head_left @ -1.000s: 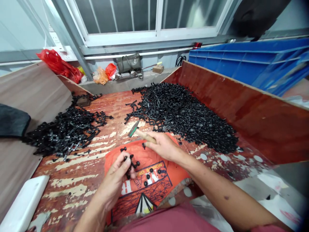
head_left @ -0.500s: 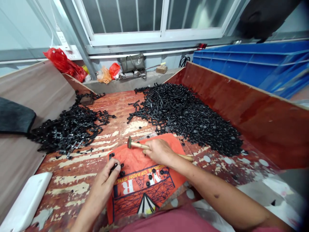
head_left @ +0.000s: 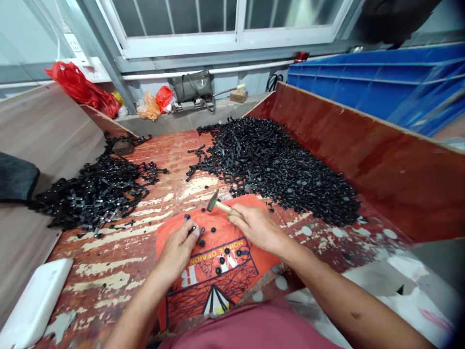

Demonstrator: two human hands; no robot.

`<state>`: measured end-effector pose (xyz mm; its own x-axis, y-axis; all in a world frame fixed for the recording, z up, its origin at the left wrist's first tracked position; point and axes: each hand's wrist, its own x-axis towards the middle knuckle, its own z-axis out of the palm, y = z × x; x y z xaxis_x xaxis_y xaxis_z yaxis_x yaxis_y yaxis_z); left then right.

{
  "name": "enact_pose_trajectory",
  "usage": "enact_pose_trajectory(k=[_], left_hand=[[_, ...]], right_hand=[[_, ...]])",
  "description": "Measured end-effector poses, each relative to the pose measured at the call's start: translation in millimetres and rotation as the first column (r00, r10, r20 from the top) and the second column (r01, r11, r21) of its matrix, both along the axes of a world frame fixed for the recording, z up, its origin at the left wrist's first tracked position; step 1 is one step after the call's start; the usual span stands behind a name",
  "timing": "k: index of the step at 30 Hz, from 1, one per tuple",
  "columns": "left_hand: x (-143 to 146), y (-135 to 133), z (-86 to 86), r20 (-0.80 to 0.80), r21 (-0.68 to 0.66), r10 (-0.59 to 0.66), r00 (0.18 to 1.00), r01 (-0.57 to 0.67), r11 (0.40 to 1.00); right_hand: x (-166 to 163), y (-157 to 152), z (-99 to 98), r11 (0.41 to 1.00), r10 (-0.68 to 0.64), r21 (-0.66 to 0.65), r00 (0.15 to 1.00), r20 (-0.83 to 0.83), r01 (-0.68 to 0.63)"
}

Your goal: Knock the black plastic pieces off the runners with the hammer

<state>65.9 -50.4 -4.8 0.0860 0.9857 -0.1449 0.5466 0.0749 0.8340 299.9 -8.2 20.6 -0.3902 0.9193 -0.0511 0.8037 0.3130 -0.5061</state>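
My right hand (head_left: 252,225) is closed around the light wooden handle of a hammer (head_left: 223,205), whose dark head is raised over the far part of an orange printed cloth (head_left: 174,303). My left hand (head_left: 180,249) rests at the cloth's left side, its fingers pinching a small black linked part (head_left: 193,229) that they partly cover. Near those fingertips lie a few black round pieces (head_left: 202,243). Several more black round pieces (head_left: 222,261) are scattered over the printed letters.
A large heap of black linked parts (head_left: 254,155) spreads at the back right, and another pile (head_left: 98,194) lies on the left. Wooden boards (head_left: 348,131) wall the worktop. A white oblong case (head_left: 36,303) sits front left; a blue crate (head_left: 363,87) stands behind the right board.
The hammer has turned in my right hand, its head now pointing up and away. My left hand still pinches the black part. The whole view has shifted slightly.
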Motion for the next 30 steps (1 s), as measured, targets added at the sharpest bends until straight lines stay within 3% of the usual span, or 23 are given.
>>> enact_pose_trajectory(k=[3, 6, 12, 17, 22, 27, 30], left_hand=[[10, 5, -3.5, 0.041, -0.032, 0.011, 0.999, -0.010, 0.999], [17, 9, -7.1, 0.095, -0.103, 0.050, 0.994, -0.040, 0.994], [20, 18, -17.6, 0.099, -0.229, 0.022, 0.995, 0.001, 0.973], [20, 21, -18.7, 0.128, -0.354, 0.086, 0.988, -0.036, 0.935], [22, 23, -8.4, 0.193, -0.442, 0.115, 0.974, -0.018, 0.897], [22, 25, -6.4, 0.199, -0.421, 0.061, 0.978, 0.029, 0.906], [20, 26, -11.0, 0.182, -0.394, 0.040, 0.982, 0.035, 0.919]], right_hand=[[24, -18, -8.0, 0.999, -0.015, -0.048, 0.997, -0.077, 0.011], [37, -32, -18.2, 0.997, -0.038, -0.070, 0.998, -0.049, 0.034], [39, -38, -25.2, 0.996, -0.070, -0.057, 0.997, -0.013, 0.070], [40, -36, -25.5, 0.996, -0.062, -0.069, 0.997, -0.053, 0.058], [40, -36, -15.1, 0.998, -0.030, -0.063, 0.993, -0.118, 0.023], [27, -39, 7.4, 0.999, 0.028, 0.047, 0.972, -0.234, -0.018], [20, -41, 5.0, 0.992, 0.055, 0.124, 0.973, -0.224, -0.027]])
